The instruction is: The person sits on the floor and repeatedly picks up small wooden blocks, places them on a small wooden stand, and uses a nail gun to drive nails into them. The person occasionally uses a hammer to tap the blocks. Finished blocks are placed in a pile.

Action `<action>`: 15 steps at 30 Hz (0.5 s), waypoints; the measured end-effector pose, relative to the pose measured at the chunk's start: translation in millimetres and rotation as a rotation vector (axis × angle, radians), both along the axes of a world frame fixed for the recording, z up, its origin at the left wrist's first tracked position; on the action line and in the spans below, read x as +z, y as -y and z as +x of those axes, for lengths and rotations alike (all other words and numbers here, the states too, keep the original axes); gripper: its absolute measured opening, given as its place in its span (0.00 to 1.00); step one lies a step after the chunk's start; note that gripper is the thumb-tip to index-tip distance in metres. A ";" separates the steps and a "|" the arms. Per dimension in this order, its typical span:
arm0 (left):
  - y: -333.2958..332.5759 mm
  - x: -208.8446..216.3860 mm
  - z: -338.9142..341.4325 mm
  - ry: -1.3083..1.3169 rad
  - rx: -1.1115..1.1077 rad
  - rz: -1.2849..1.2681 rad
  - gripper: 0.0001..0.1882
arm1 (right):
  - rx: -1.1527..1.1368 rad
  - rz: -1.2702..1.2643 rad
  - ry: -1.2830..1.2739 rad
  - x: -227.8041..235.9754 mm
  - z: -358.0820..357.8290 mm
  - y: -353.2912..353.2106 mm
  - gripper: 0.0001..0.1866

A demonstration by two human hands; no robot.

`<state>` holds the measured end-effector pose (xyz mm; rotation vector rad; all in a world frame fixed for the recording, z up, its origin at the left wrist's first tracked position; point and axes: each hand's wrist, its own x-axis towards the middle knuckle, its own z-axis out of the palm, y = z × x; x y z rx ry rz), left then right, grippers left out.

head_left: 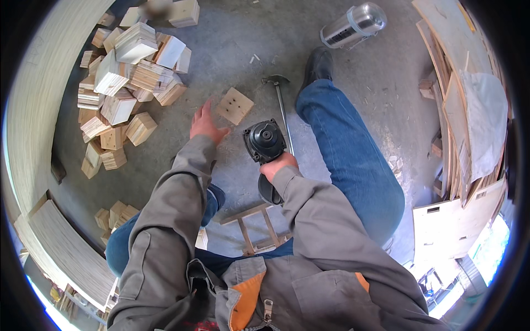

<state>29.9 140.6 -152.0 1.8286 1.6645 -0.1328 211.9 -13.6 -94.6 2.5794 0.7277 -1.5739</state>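
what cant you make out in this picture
All in the head view:
Power tool: underside, hidden by its own body.
Right hand: some fingers, hidden by the tool.
Hammer: handle's lower end, behind the right hand.
Square wooden piece: dark spots, too small to identify.
Brownish thing: blurred, upper edge.

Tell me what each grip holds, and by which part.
Right grip: black power tool, likely a nail gun, by its handle. Left grip: nothing, open.
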 end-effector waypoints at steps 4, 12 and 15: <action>-2.6 -7.8 -48.8 -0.071 -0.025 -0.085 0.47 | 0.020 -0.004 0.000 4.4 0.3 -3.5 0.21; -53.2 93.0 -84.8 0.219 0.102 0.037 0.32 | -0.015 0.030 -0.044 -17.6 -1.7 2.1 0.13; -56.7 173.2 -76.9 0.476 0.066 0.124 0.30 | -0.019 0.031 -0.090 -17.6 -0.9 -2.4 0.11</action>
